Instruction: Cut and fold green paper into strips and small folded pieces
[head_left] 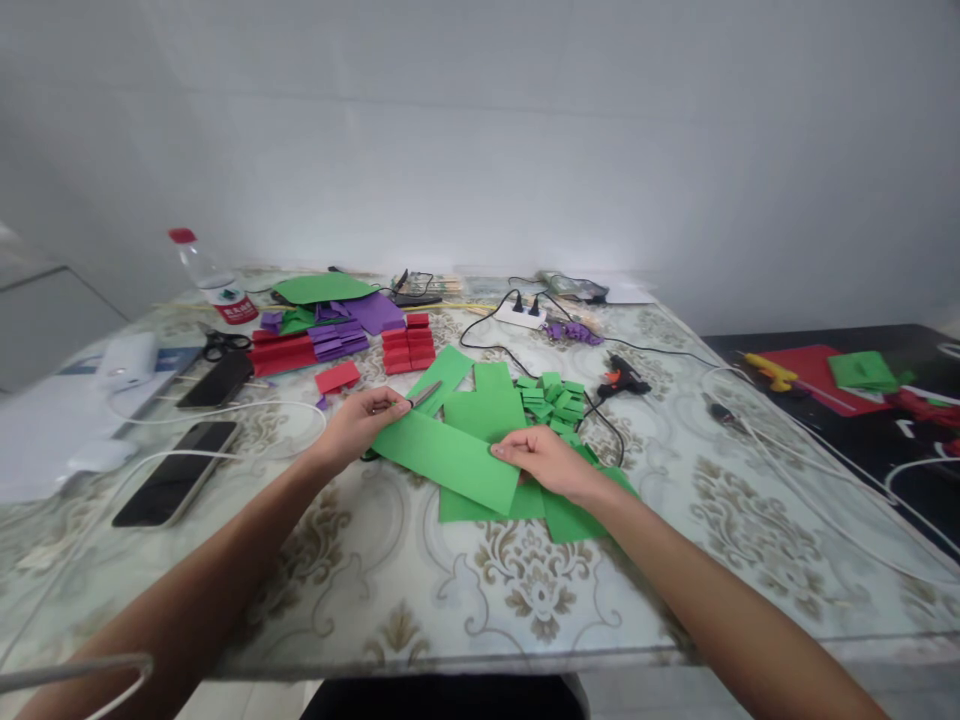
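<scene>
A wide green paper strip [450, 460] is stretched at a slant between my two hands. My left hand [360, 425] pinches its upper left end. My right hand [544, 458] grips the right end between thumb and fingers. A scissors blade [426, 393] pokes out past my left fingertips, pointing up and right; whether that hand touches the scissors I cannot tell. Beneath and behind the strip lie more green paper sheets [491, 408]. Small folded green pieces [555, 400] are heaped just beyond my right hand.
Folded red pieces [409, 345] and purple pieces [339, 340] lie further back. Left are two phones [176, 475], black-handled scissors [223, 345] and a bottle [225, 295]. A power strip [521, 313], a black glue gun [624, 378] and white cables [810, 455] are behind and right.
</scene>
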